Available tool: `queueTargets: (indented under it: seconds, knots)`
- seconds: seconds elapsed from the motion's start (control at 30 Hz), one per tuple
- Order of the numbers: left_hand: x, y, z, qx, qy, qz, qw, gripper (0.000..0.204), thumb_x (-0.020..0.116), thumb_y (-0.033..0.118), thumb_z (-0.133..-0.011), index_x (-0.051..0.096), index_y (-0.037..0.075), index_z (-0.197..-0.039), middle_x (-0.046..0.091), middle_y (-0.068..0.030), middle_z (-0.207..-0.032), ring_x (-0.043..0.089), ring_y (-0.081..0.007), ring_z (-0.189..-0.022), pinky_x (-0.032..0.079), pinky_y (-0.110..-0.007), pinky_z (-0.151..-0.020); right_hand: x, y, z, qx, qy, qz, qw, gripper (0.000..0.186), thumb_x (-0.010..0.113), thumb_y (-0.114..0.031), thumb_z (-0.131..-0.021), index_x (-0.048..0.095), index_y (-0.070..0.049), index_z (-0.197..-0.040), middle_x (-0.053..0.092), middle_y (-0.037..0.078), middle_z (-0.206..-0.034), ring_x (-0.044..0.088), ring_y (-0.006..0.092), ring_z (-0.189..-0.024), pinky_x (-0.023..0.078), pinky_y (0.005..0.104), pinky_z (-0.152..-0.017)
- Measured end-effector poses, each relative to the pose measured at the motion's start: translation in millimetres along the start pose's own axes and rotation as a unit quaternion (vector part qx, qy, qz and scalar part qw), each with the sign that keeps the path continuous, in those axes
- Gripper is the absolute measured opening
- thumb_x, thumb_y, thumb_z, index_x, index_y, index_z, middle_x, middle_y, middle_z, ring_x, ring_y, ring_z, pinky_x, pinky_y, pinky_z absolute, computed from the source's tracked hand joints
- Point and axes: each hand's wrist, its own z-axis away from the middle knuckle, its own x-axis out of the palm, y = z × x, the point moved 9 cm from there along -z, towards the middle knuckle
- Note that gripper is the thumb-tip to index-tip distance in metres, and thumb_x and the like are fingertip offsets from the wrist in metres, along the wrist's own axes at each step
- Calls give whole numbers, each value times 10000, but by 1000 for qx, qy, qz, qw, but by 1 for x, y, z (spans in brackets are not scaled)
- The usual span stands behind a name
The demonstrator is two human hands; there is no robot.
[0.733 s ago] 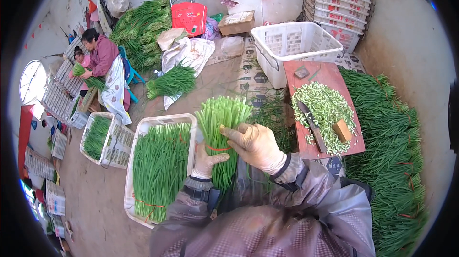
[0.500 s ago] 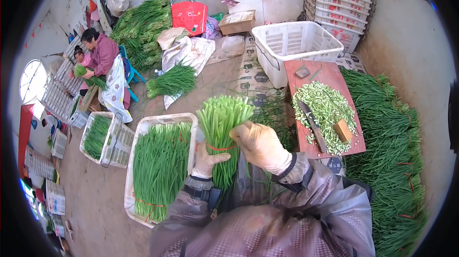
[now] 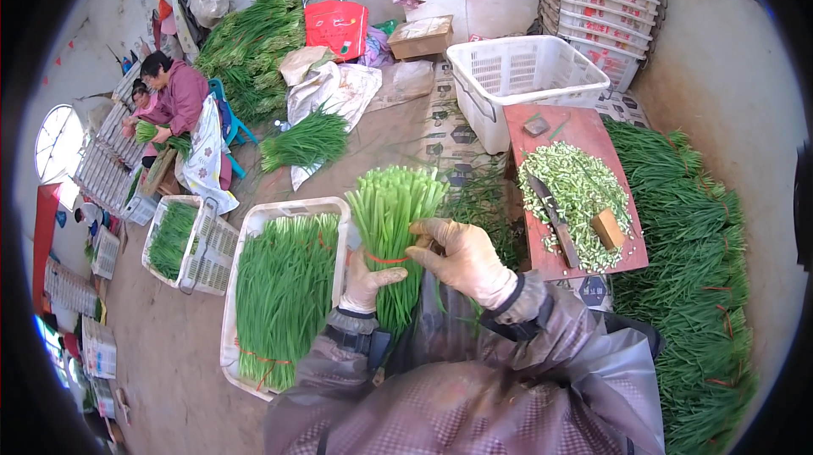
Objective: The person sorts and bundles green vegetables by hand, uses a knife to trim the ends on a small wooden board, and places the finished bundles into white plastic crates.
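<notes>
In front of my chest an upright bunch of garlic chives (image 3: pixel 395 209) is tied with an orange-red band (image 3: pixel 385 259), its pale cut ends up and green leaves hanging down. My gloved left hand (image 3: pixel 366 287) wraps the bunch from the left at the band, thumb across its front. At the right side of the stems, just above the band, the bent fingers and thumb of my gloved right hand (image 3: pixel 464 258) press on the stalks. To the left, a white crate (image 3: pixel 227 319) holds chives laid lengthwise, with bands around some.
At right, a reddish board (image 3: pixel 525 129) carries chopped stem ends (image 3: pixel 584 201), a knife (image 3: pixel 555 222) and a wooden block (image 3: pixel 607 229). Banded chives (image 3: pixel 694 285) line the right wall. Behind stand a white crate (image 3: pixel 529 99) and stacked crates (image 3: pixel 605 6). A person (image 3: pixel 182 99) sits far left handling chives.
My right hand has rolled and lowered slightly along the stems, its thumb and fingers now showing apart at the bunch's side. My left hand keeps its hold.
</notes>
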Motion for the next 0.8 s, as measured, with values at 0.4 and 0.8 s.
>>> queueTargets:
  seconds: [0.4, 0.8]
  knots:
    - [1, -4, -1, -6, -20, 11, 1000, 743, 891, 193, -674, 553, 6, -1309, 664, -84, -1210, 622, -199, -1096, 471, -359, -1000, -30, 20, -11, 54, 144, -226, 962, 61, 673, -96, -924, 672, -37, -905, 633, 2, -690, 529, 53, -592, 439, 225, -532]
    - [-28, 10, -2, 12, 43, 62, 997, 668, 851, 243, -719, 572, -11, -1271, 680, -86, -1139, 643, -201, -1034, 498, -347, -952, -222, -20, 37, -107, 217, -203, 949, 94, 578, -7, -890, 643, -17, -957, 643, 110, -1125, 607, 128, -797, 505, 269, -711]
